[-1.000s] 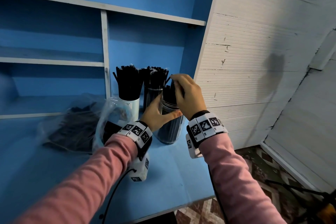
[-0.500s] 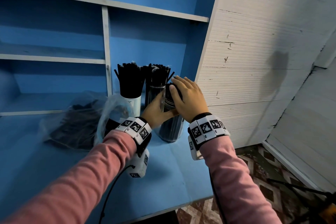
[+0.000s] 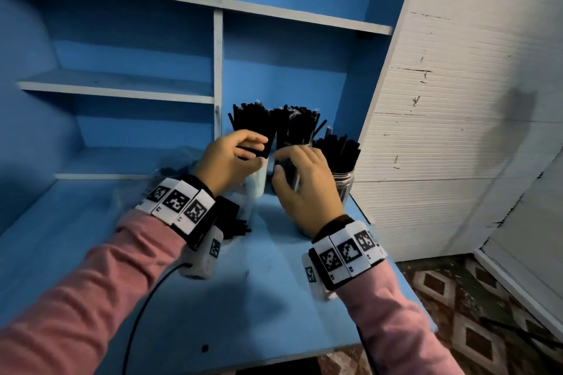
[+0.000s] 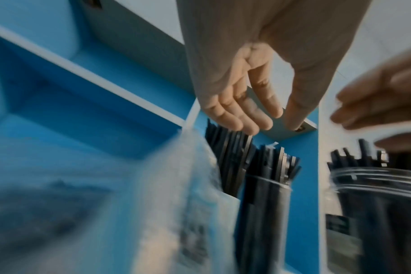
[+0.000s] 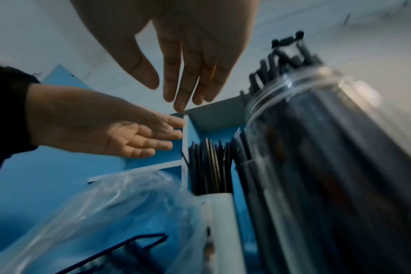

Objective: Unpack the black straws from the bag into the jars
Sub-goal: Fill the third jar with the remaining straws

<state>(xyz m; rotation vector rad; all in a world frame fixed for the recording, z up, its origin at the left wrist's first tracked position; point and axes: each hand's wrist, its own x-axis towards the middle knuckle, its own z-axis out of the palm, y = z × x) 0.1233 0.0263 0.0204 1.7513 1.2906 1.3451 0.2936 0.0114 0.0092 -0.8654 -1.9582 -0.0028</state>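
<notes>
Both my hands are empty right now: left hand (image 3: 233, 158) has fingers loosely extended just in front of the straws in the white cup (image 3: 259, 183), right hand (image 3: 300, 179) is spread and relaxed, hovering in front of the middle jar (image 4: 263, 213); the wrist views show nothing held in either. Landmark = white cup. Straws still to unpack are in the clear plastic bag (image 5: 120, 209) lying on the blue desk (image 3: 213, 298) to the left of the cup, mouth toward it, with some black straws (image 3: 237, 227) poking out near my left wrist. Judgement: straws are very light, thin, slick plastic, semi-stiff; they'll fan out and slide if grabbed loosely, and crush or kink if squeezed hard. Best to pinch a bundle around mid-length, ends aligned, and drop it in vertically. Bag is floppy film and will likely drag, so it probably needs pinning. Right of the cup: the middle jar, then a clear jar (image 3: 342, 186) at the desk edge by the white wall (image 3: 457, 131); all three look packed, so room is tight. Shelf divider (image 3: 217, 76) sits right behind the cup and limits the approach from that side.
</notes>
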